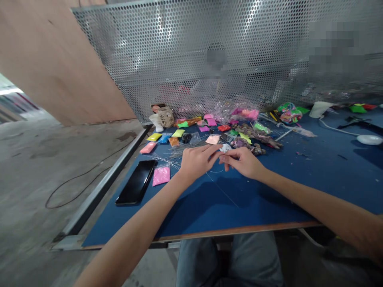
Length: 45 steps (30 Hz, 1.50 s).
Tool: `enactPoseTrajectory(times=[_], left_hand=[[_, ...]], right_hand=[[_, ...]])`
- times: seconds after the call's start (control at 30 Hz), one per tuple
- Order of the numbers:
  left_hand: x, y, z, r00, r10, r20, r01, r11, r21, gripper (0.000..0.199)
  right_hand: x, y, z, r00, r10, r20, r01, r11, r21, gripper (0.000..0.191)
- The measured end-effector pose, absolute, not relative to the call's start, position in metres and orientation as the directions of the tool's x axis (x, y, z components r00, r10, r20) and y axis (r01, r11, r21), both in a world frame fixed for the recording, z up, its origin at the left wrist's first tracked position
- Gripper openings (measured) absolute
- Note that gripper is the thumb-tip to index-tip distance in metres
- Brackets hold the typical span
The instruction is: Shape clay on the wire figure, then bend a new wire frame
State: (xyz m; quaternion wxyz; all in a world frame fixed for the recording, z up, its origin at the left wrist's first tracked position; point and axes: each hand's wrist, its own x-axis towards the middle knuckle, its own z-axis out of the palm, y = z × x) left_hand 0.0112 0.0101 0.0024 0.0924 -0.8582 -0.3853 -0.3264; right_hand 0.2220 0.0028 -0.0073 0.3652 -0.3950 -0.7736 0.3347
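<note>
My left hand [196, 161] and my right hand [243, 162] meet above the blue table, fingertips almost touching. Both have thumb and fingers pinched together; whatever lies between them is too small to make out. Just beyond the fingertips shows a small white crumpled piece [225, 148], and I cannot tell whether it is held or lies on the table. A thin wire [223, 189] runs from below my left hand toward the front edge. More thin straight wires [167, 160] lie fanned out left of that hand, close to a pink packet [161, 175].
A black phone [136, 182] lies at the left. Colourful packets, including a yellow one [154, 137], spread behind my hands beside a purplish-brown bundle [259, 135]. A perforated metal panel [185, 52] closes off the back. At the right are a white oval object [369, 139] and its cable.
</note>
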Motion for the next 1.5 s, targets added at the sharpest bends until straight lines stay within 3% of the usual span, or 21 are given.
enactPoseTrajectory(times=[0.17, 0.37, 0.6, 0.83, 1.17, 1.33, 1.5], left_hand=[[0.009, 0.013, 0.008, 0.451, 0.562, 0.694, 0.712, -0.695, 0.100, 0.026], [0.015, 0.013, 0.003, 0.374, 0.428, 0.823, 0.731, -0.682, 0.022, 0.019], [0.018, 0.010, 0.002, 0.375, 0.457, 0.806, 0.695, -0.714, 0.082, 0.017], [0.021, 0.006, 0.003, 0.285, 0.658, 0.697, 0.663, -0.660, 0.353, 0.016], [0.027, 0.001, -0.001, 0.297, 0.751, 0.589, 0.527, -0.644, 0.555, 0.016], [0.024, 0.004, 0.003, 0.310, 0.786, 0.536, 0.289, -0.614, 0.734, 0.022], [0.025, 0.007, 0.003, 0.297, 0.843, 0.449, 0.034, -0.479, 0.877, 0.025]], right_hand=[[0.221, 0.003, -0.009, -0.387, 0.856, 0.343, 0.315, 0.472, -0.823, 0.042], [0.217, 0.002, -0.009, -0.413, 0.855, 0.315, 0.238, 0.435, -0.868, 0.041], [0.212, -0.001, -0.009, -0.403, 0.856, 0.325, 0.106, 0.396, -0.912, 0.040], [0.212, 0.001, -0.013, -0.367, 0.862, 0.350, 0.104, 0.412, -0.905, 0.037], [0.214, 0.003, -0.016, -0.363, 0.835, 0.413, 0.133, 0.485, -0.864, 0.036], [0.216, 0.002, -0.013, -0.407, 0.822, 0.398, 0.220, 0.512, -0.831, 0.034], [0.219, 0.005, -0.012, -0.448, 0.820, 0.357, 0.288, 0.511, -0.810, 0.032]])
